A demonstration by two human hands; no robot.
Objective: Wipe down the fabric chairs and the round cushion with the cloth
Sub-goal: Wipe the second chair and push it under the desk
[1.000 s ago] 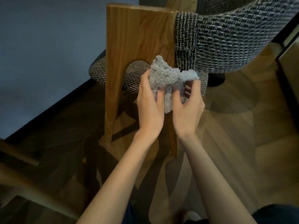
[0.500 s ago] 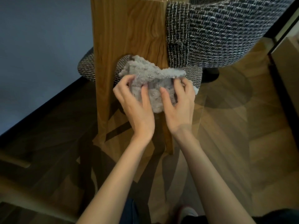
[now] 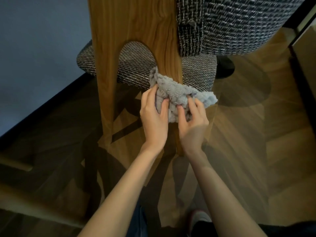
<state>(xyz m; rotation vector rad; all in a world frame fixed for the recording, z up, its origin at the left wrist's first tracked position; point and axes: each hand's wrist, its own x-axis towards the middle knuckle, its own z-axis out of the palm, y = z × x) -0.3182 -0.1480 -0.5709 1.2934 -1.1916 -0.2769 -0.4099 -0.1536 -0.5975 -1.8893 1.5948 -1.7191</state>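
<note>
Risk: the cloth (image 3: 177,96) is bunched loosely, one corner hanging free right of the wooden leg (image 3: 169,53); a hard pull could slip it loose, or rub wood instead of the woven seat (image 3: 136,65). Left hand (image 3: 154,122) and right hand (image 3: 193,124) both grip it, fingers (image 3: 181,112) curled into the wad; the cloth lies across the leg, mostly above the fingertips.

Both hands grip a bunched grey cloth (image 3: 177,94) against the right wooden leg (image 3: 171,65) of a fabric chair. The left hand (image 3: 154,117) and the right hand (image 3: 193,124) curl their fingers into the cloth's near side. The tweed seat (image 3: 136,65) lies just beyond, the woven backrest (image 3: 239,23) far right, above a wooden floor (image 3: 256,134).
</note>
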